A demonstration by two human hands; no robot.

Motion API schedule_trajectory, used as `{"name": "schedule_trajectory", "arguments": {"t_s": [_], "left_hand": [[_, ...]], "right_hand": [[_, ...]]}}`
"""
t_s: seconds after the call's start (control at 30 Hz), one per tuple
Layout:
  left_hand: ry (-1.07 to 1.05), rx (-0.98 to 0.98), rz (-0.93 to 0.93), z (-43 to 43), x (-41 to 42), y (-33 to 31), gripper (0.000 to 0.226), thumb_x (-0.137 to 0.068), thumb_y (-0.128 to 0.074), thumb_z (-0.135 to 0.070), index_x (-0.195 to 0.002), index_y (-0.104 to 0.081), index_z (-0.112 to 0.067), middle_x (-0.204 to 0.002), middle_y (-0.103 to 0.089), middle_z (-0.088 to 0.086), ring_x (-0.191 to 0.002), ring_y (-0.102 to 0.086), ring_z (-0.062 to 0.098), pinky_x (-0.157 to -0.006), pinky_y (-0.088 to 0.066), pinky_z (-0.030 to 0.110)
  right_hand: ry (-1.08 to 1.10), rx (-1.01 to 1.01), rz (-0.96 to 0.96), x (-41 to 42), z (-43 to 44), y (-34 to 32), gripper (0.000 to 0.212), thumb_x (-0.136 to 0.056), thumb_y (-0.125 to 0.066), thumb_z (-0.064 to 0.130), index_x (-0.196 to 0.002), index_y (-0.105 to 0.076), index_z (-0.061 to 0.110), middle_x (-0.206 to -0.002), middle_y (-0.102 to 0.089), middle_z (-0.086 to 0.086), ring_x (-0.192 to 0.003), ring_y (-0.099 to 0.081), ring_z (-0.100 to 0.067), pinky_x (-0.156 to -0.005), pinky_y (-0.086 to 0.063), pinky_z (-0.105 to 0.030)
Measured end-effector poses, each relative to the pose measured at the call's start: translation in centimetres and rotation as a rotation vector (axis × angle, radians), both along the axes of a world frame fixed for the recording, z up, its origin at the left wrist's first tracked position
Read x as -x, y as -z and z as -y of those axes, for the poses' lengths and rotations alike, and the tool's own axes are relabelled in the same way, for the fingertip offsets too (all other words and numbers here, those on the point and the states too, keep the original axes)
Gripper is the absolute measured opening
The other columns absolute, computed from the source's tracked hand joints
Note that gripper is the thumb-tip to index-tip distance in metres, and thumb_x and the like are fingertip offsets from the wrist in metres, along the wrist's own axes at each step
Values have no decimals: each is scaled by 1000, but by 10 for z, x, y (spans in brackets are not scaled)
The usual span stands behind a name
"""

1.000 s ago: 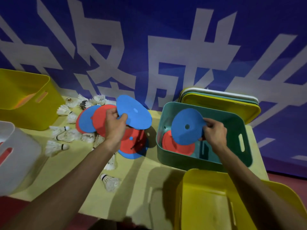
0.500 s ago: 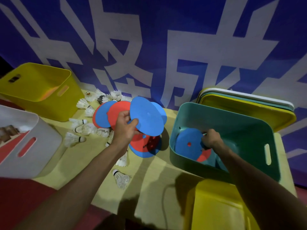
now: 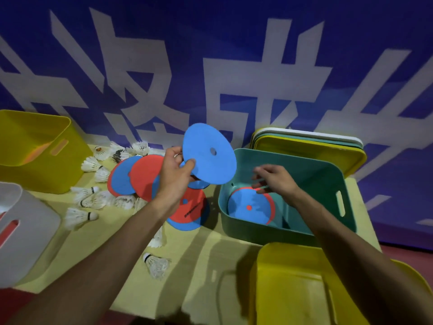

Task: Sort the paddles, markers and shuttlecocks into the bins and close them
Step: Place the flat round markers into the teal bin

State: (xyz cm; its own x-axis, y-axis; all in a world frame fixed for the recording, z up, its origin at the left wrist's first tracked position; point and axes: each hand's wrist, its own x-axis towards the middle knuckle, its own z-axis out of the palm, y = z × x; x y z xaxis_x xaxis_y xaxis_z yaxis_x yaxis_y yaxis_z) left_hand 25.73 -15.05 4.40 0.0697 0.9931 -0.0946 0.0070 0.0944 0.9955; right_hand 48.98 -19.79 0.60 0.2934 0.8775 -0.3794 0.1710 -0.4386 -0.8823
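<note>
My left hand [image 3: 174, 177] pinches a blue round marker [image 3: 209, 154] with a centre hole, lifted above the pile and tilted toward the teal bin [image 3: 323, 225]. More red and blue markers [image 3: 140, 177] lie fanned on the yellow table under that hand. My right hand [image 3: 275, 178] hovers over the teal bin with its fingers apart and nothing in it. A blue marker [image 3: 248, 207] lies flat on a red one in the bin's bottom. White shuttlecocks [image 3: 84, 198] are scattered left of the pile, and one shuttlecock [image 3: 155, 262] lies near the front.
A yellow bin [image 3: 35, 146] stands at the far left, a white bin [image 3: 25, 228] at the near left, another yellow bin [image 3: 304, 289] at the near right. Stacked lids [image 3: 309, 146] lean behind the teal bin. A blue banner wall rises behind the table.
My right hand laid its blue marker in the teal bin, let go and rose above it. My left hand lifted its blue marker up and toward the right.
</note>
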Motion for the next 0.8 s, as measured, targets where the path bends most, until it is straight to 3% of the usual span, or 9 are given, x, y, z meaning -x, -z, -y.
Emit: {"name": "schedule_trajectory", "arguments": {"t_s": [0.1, 0.17, 0.27, 0.37, 0.6, 0.73, 0.8], "left_hand": [[58, 15, 36, 9, -19, -7, 23, -94, -50, 0, -110, -42, -14, -112, -63, 3, -92, -65, 13, -64, -60, 31], [83, 25, 41, 14, -28, -9, 23, -94, -50, 0, -111, -41, -13, -114, -62, 5, -90, -65, 13, -62, -60, 31], [147, 19, -2, 21, -38, -9, 23, -94, -50, 0, -110, -40, -11, -117, -61, 8, -97, -64, 23, -57, -60, 30], [214, 30, -82, 27, -45, -4, 23, -93, -54, -1, -110, -41, -9, -113, -62, 7, -84, -66, 18, -54, -60, 31], [311, 89, -208, 27, -35, 4, 23, -93, -56, -5, -116, -52, -5, -100, -62, 14, -73, -68, 23, -69, -59, 35], [287, 100, -206, 22, -21, 8, 12, -93, -55, -5, -105, -54, -9, -100, -60, 15, -71, -67, 20, -65, -56, 31], [254, 105, -216, 20, -12, 10, 12, -93, -55, -5, -105, -56, -8, -100, -61, 14, -71, -66, 20, -55, -54, 21]], "right_hand": [[-12, -84, -226, 14, 9, -29, 33, -99, -47, 33, -110, -61, 6, -85, -66, -5, -70, -68, -20, -69, -58, -36], [42, -145, -253, 13, 17, -36, 27, -96, -55, 25, -113, -60, 5, -84, -67, -8, -68, -68, -20, -72, -60, -40], [150, -155, -171, 3, 30, -36, 24, -89, -62, 4, -111, -56, -2, -85, -67, -18, -67, -67, -24, -69, -61, -38], [164, -112, -149, -6, 43, -31, 17, -87, -61, -1, -103, -54, 0, -84, -65, -24, -65, -66, -28, -65, -61, -36], [232, -148, -128, -29, 50, -22, 21, -88, -57, -5, -108, -55, 2, -80, -62, -20, -60, -62, -26, -52, -57, -28], [283, -70, -7, -46, 42, -6, 22, -88, -55, -7, -107, -57, 3, -74, -63, -15, -56, -64, -24, -60, -60, -40], [301, 22, 81, -52, 38, 6, 25, -86, -53, -10, -106, -57, 5, -78, -65, -16, -53, -66, -26, -59, -60, -42]]}}
